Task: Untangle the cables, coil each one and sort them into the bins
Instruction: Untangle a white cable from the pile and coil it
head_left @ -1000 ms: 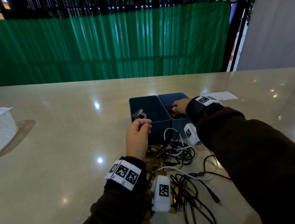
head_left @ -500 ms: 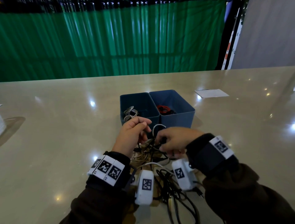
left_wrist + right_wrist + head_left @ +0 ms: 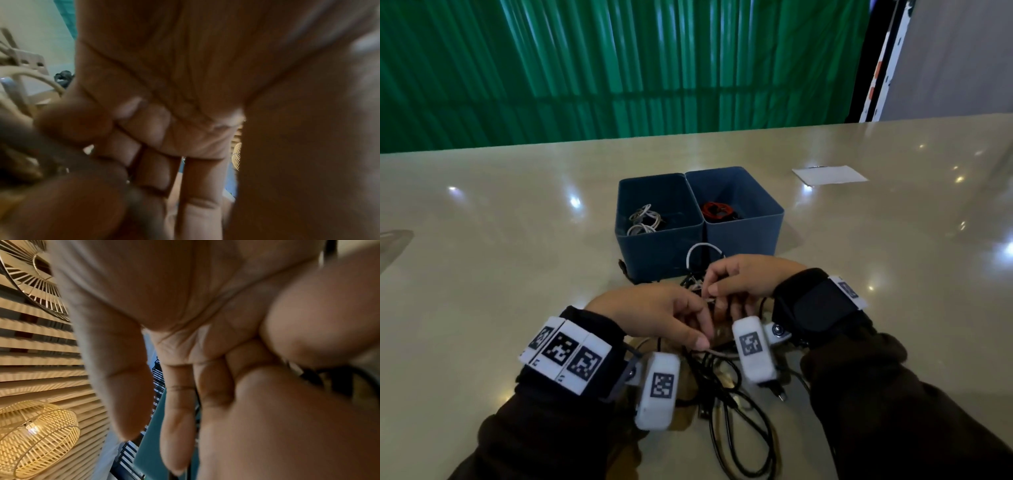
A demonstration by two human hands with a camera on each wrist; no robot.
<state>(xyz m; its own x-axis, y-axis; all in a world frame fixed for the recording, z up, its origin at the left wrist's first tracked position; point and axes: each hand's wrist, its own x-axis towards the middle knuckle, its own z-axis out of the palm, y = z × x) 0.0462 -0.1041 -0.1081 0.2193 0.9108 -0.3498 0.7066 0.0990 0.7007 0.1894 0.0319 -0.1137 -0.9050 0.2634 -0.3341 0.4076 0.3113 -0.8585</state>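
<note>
Two blue bins stand side by side mid-table. The left bin (image 3: 659, 253) holds coiled white cables (image 3: 643, 219); the right bin (image 3: 743, 240) holds a red cable (image 3: 717, 209). Just in front of them lies a tangle of black and pale cables (image 3: 736, 421), with a white loop (image 3: 703, 250) sticking up against the bins. My left hand (image 3: 700, 337) pinches a pale cable (image 3: 720, 353) at the tangle between thumb and fingers. My right hand (image 3: 709, 291) pinches a strand of the tangle; in the right wrist view a black cable (image 3: 320, 377) runs by its thumb. The hands hide most of the knot.
A white sheet of paper (image 3: 828, 174) lies at the back right of the glossy beige table (image 3: 500, 257). A green curtain (image 3: 619, 68) hangs behind the far edge. Black cable ends (image 3: 779, 394) trail toward me under my right wrist.
My right hand left the right bin, where the red cable now lies, and came back to the tangle. My left hand dropped from a raised fist onto the cables.
</note>
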